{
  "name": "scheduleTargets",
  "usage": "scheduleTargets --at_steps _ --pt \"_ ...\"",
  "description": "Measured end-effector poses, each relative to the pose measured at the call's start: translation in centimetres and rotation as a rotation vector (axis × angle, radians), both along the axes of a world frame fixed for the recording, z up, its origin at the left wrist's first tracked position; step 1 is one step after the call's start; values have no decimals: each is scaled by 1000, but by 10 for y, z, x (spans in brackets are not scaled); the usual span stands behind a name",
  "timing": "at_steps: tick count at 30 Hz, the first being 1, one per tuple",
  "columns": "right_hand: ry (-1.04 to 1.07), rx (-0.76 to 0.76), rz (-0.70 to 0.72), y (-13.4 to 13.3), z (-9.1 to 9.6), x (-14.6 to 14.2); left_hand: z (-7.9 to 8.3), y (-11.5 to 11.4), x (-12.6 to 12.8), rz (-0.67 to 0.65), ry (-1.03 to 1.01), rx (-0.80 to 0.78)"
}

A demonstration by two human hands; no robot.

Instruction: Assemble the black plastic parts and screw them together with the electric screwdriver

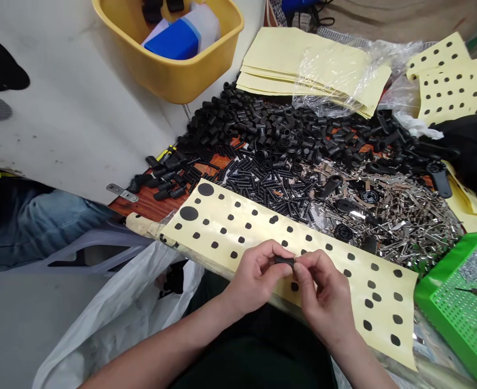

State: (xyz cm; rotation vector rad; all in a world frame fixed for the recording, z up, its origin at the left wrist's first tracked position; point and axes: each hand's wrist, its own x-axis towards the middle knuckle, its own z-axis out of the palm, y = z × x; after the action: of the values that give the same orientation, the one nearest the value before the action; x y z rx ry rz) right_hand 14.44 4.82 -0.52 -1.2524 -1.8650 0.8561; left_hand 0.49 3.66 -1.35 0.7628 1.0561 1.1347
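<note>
Black piece (pixel 284 261) between left hand (pixel 256 276) and right hand (pixel 324 294), over yellow sheet's edge (pixel 380 346)

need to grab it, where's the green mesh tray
In the head view, the green mesh tray sits at the lower right corner, just right of the dotted yellow sheet and below the heap of metal pieces.

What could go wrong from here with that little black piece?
The small black piece pinched between the left hand and right hand could slip and vanish among the loose black parts. The sharp-looking metal pins nearby might scratch a reaching hand. The dotted yellow sheet under the hands might slide if bumped.
</note>
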Motion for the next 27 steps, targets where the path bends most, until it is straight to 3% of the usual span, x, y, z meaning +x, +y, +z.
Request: scheduleTargets --at_steps 4,9,13,19,27 --pt "-153 224 92 7 -2 3 -2 1 -1 -19 -44 -22" --pt "-109 336 182 14 -1 6 -6 1 -3 -6 -144 -64" --pt "46 80 172 10 4 8 -7 2 -2 1 -190 -64" --pt "286 -384 -46 6 6 4 -4 1 2 35 -196 -51" --pt "205 -743 -19 11 4 14 -2 0 6 91 -113 -30"
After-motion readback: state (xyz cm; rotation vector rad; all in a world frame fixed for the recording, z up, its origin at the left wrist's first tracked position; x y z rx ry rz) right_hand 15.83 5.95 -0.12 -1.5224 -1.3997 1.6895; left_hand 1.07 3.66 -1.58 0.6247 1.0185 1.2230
